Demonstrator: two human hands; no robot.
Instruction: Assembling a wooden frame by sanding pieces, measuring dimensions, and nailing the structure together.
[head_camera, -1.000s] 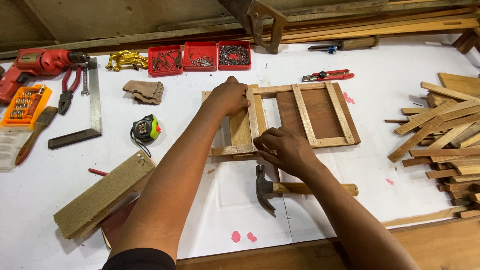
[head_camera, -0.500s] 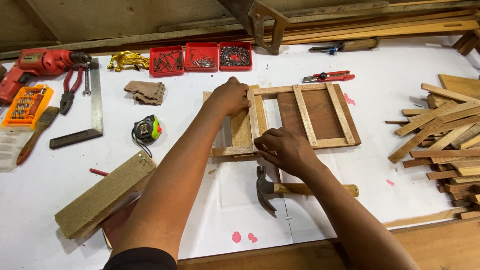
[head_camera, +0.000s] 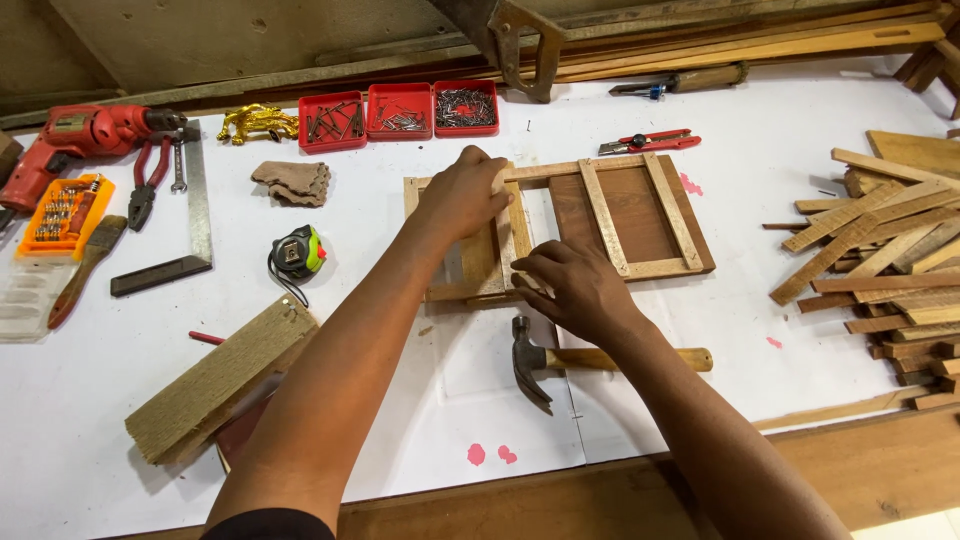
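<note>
Wooden frame (head_camera: 610, 215) flat on white table (head_camera: 120, 370), long axis left-right. My left hand (head_camera: 465, 195) presses palm-down on its top left rail; my right hand (head_camera: 570, 285) fingers curled, pinching upright slat (head_camera: 518, 235). Hammer (head_camera: 590, 360) just below, handle partly hidden under wrist. Three red trays (head_camera: 400, 110) hold nails, screws.

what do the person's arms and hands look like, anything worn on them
Both forearms are bare, with no gloves, watch, rings or bands visible on the left hand or the right hand. The only clothing in view is a dark sleeve edge high on the left arm at the bottom of the picture.
</note>
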